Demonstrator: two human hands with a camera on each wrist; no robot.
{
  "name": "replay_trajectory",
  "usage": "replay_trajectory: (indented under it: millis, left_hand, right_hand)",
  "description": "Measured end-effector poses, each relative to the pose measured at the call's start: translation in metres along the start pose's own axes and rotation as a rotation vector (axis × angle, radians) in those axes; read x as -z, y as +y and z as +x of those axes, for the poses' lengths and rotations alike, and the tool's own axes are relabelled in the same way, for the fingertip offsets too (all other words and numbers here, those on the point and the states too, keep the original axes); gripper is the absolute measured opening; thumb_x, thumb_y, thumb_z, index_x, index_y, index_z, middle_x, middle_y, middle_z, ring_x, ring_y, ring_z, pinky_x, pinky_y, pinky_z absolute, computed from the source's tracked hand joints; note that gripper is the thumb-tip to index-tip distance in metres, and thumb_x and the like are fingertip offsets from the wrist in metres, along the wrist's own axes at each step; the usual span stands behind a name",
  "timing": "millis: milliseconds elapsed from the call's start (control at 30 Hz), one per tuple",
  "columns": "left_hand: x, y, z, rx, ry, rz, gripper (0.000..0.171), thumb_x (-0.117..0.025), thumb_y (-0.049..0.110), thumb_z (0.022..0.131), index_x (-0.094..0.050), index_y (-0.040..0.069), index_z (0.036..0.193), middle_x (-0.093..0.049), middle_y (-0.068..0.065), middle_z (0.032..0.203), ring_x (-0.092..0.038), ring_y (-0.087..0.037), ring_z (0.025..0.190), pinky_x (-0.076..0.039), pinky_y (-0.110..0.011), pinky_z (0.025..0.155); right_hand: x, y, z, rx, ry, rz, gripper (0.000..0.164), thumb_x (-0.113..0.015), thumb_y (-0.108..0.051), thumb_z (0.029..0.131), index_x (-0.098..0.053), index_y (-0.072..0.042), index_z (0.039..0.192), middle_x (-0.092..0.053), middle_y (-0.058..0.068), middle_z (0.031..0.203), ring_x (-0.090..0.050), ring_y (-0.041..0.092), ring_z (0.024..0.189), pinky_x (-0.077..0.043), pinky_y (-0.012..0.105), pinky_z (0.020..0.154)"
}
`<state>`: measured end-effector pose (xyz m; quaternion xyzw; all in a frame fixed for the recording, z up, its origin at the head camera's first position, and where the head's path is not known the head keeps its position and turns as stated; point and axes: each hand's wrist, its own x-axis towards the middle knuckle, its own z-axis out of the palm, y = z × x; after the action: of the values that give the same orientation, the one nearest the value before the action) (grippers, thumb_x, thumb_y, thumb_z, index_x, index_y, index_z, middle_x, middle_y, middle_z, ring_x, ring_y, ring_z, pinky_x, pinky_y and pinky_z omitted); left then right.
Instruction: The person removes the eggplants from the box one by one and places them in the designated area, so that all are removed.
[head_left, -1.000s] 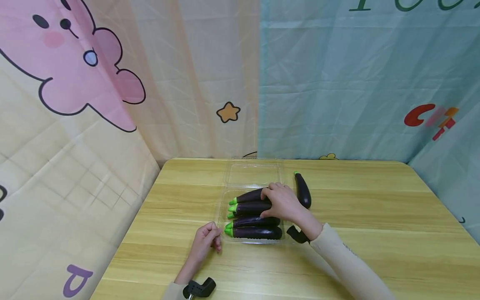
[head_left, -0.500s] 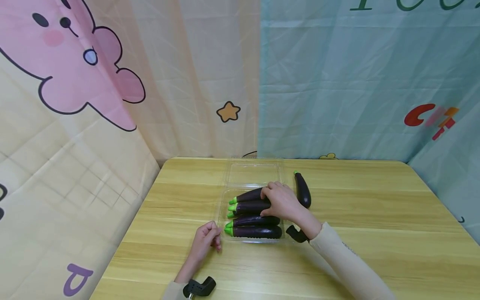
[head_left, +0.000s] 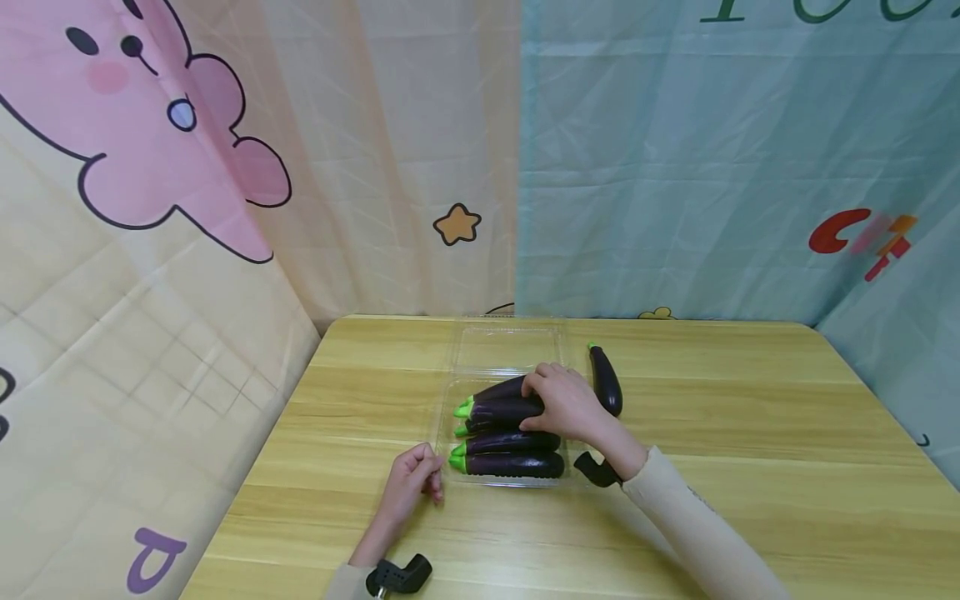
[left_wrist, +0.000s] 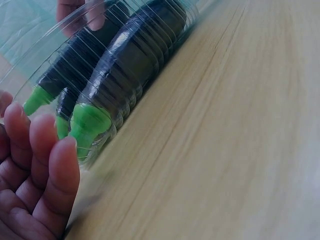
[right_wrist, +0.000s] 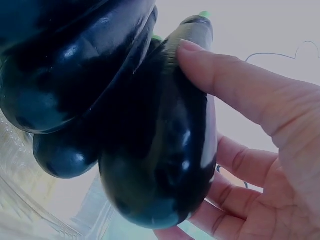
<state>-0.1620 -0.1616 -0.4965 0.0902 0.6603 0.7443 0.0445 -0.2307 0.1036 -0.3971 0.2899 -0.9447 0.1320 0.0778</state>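
Observation:
Several dark purple eggplants with green stem ends lie side by side in an open clear plastic box [head_left: 495, 483]. My right hand [head_left: 564, 400] reaches over the box from the right and grips one eggplant [head_left: 504, 410] near its thick end. In the right wrist view, the thumb lies along one side of that eggplant [right_wrist: 160, 145] and the fingers are on the other. At the box's near left corner, my left hand [head_left: 412, 475] has curled fingers and pinches the rim. The left wrist view has these fingertips [left_wrist: 65, 160] beside a green stem end [left_wrist: 90, 122]; the thumb is mostly hidden.
The box's clear lid [head_left: 506, 350] lies folded back toward the rear table edge. One loose eggplant [head_left: 606, 382] lies right of the box on the wooden table [head_left: 750, 458]. Printed curtains [head_left: 637, 167] hang behind the table and along its sides.
The eggplant under my right hand has shifted slightly backward, its green end now against the rearmost eggplant. The left hand stays in place at the box corner.

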Motion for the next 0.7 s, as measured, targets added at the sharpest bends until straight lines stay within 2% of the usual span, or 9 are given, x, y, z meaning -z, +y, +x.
replay_trajectory:
  millis: [300, 533, 700]
  left_hand:
    - [0.0012, -0.0007, -0.0004, -0.023, -0.029, 0.012, 0.033, -0.049, 0.003, 0.095, -0.033, -0.014, 0.072, -0.05, 0.0, 0.057, -0.051, -0.011, 0.048, -0.048, -0.023, 0.046]
    - [0.0014, -0.0014, -0.0006, -0.024, -0.032, 0.018, 0.032, -0.049, 0.004, 0.095, -0.033, -0.013, 0.072, -0.05, -0.001, 0.057, -0.051, -0.011, 0.048, -0.049, -0.024, 0.047]
    - [0.0009, -0.0009, -0.0004, -0.024, -0.028, 0.018, 0.032, -0.049, 0.003, 0.095, -0.033, -0.013, 0.072, -0.05, -0.001, 0.057, -0.051, -0.011, 0.048, -0.049, -0.024, 0.046]
  right_hand:
    - [0.0024, -0.0004, -0.001, -0.002, 0.04, 0.031, 0.043, -0.083, -0.041, 0.069, -0.063, -0.013, 0.093, -0.055, -0.003, 0.088, -0.054, 0.018, 0.078, -0.046, 0.034, 0.063]
    - [0.003, -0.0016, -0.0007, -0.03, 0.053, 0.051, 0.043, -0.082, -0.042, 0.07, -0.064, -0.013, 0.095, -0.061, -0.002, 0.091, -0.057, 0.018, 0.083, -0.049, 0.034, 0.066]
    - [0.004, -0.0021, -0.0015, -0.047, 0.071, 0.066, 0.042, -0.082, -0.042, 0.071, -0.063, -0.013, 0.096, -0.063, -0.002, 0.088, -0.056, 0.015, 0.077, -0.047, 0.032, 0.061]
